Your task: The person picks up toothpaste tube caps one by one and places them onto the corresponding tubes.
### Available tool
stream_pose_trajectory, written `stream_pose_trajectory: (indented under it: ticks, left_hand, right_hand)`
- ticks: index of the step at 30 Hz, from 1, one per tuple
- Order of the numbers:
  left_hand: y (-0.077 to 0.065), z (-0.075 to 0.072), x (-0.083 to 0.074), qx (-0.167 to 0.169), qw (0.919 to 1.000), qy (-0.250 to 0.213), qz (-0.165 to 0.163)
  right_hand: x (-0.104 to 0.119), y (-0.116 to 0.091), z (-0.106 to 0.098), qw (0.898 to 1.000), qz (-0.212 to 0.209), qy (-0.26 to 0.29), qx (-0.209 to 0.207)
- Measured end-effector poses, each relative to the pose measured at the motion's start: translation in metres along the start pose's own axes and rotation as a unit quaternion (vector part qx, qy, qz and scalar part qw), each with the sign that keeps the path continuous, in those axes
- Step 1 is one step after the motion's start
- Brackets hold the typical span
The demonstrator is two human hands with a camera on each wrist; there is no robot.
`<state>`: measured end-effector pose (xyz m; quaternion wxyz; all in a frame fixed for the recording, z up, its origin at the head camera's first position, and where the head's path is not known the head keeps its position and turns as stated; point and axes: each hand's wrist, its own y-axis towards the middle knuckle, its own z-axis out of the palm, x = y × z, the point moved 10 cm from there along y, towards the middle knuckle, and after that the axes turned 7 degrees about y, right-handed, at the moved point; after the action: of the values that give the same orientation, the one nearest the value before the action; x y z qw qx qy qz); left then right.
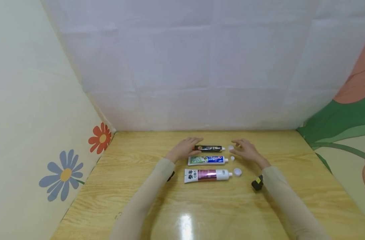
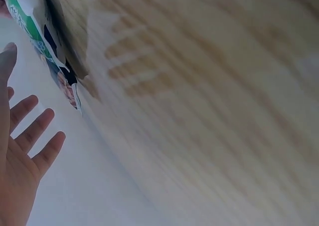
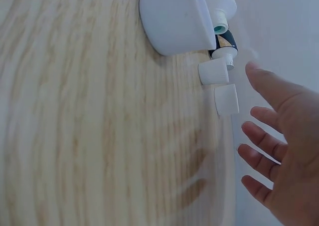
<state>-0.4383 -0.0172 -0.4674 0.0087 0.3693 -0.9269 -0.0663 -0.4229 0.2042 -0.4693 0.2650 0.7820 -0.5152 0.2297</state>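
Note:
Three uncapped toothpaste tubes lie in rows on the wooden table, nozzles to the right: a black tube (image 1: 210, 148) farthest back, a green-and-blue tube (image 1: 207, 160) in the middle, a purple-and-white tube (image 1: 206, 175) nearest. Beside each nozzle is a white cap: the far cap (image 1: 231, 147), the middle cap (image 1: 232, 158) and the larger near cap (image 1: 237, 172). My left hand (image 1: 186, 148), fingers spread, is at the black tube's tail end; whether it touches is unclear. Loosely spread, my right hand (image 3: 294, 146) is beside the far cap (image 3: 227, 100), apparently without gripping it.
A white sheet (image 1: 182, 66) hangs behind the table's back edge. The left wall (image 1: 29, 110) carries painted flowers, and the right wall (image 1: 350, 130) has large painted leaves. Wooden table surface (image 1: 218, 210) stretches in front of the tubes.

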Motion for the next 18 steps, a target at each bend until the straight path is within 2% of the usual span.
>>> stream_pose_trajectory:
  ticks: [9, 18]
  left_hand:
    - [0.008, 0.012, 0.005, 0.026, 0.9995, 0.009, -0.016]
    - [0.013, 0.018, 0.001, 0.042, 0.9991, 0.007, -0.008]
  right_hand:
    - [-0.012, 0.001, 0.006, 1.0, 0.01, 0.014, 0.013]
    - [-0.01, 0.0, 0.009, 1.0, 0.001, 0.025, 0.014]
